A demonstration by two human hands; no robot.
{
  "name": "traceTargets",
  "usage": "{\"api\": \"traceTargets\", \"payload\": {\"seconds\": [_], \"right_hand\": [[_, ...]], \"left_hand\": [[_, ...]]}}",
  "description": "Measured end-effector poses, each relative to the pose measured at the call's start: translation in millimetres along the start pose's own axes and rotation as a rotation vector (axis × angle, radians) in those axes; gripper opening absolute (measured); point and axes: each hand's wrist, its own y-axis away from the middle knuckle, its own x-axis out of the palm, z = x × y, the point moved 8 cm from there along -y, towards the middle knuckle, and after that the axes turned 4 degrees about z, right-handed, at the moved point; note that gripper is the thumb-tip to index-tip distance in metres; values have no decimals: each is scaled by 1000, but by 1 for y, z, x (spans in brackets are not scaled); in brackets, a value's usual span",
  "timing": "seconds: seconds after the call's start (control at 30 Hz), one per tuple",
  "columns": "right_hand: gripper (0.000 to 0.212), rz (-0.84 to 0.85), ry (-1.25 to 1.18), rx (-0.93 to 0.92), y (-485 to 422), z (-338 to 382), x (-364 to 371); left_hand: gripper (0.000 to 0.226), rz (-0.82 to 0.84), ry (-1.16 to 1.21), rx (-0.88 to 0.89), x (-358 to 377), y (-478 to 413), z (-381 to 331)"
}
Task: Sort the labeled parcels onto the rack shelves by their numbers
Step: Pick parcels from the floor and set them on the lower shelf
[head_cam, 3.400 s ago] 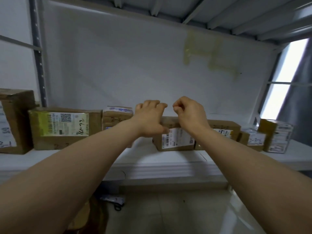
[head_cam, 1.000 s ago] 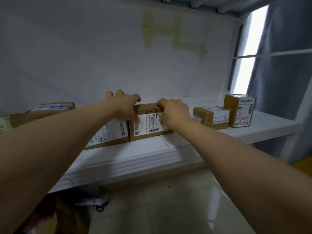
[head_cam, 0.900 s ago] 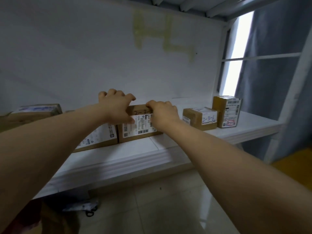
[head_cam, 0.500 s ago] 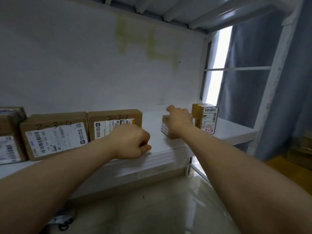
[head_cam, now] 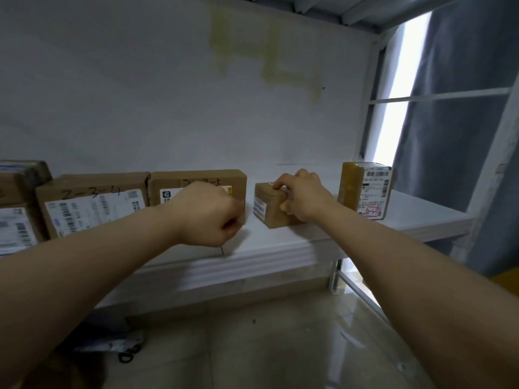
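**One small parcel gripped on the rack shelf**

One small brown parcel [head_cam: 266, 213] is gripped by the right hand [head_cam: 302, 199]: the fingers are curled over its top edge and the thumb is pressed against its near side. The parcel is seated on the white rack shelf [head_cam: 283, 248], near the front edge. It is placed between the parcel marked 2-3-5 [head_cam: 196, 179] on its left and an upright parcel [head_cam: 365, 192] labelled 2-3-7 on its right, apart from both. The left hand [head_cam: 207, 214] is closed into a fist, nothing being seen in it, and is held in front of the 2-3-5 label. Beside that parcel, touching it, a wider parcel marked 2-3-4 [head_cam: 92, 204] is set, and further parcels [head_cam: 16, 197] are stacked at the far left. A grey curtain [head_cam: 455, 164] is hung right of the rack, and a glossy tiled floor [head_cam: 280, 346] is seen below.
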Motion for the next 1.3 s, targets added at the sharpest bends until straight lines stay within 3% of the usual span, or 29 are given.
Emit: {"api": "traceTargets", "payload": {"seconds": [0.27,0.67,0.87,1.07,1.3], "right_hand": [[44,-107,-31,24,-2,31,5],[49,-94,-83,22,-12,29,9],[48,-309,55,69,0,-6,-37],[55,-527,-6,219,23,-73,-76],[70,-542,-88,416,32,-143,-81]], "left_hand": [[27,3,-59,-41,-9,5,11],[29,66,-84,-62,-6,10,12],[26,37,-39,-31,5,-17,-15],[27,60,23,66,19,-70,-61],[28,60,81,128,16,-131,-104]]}}
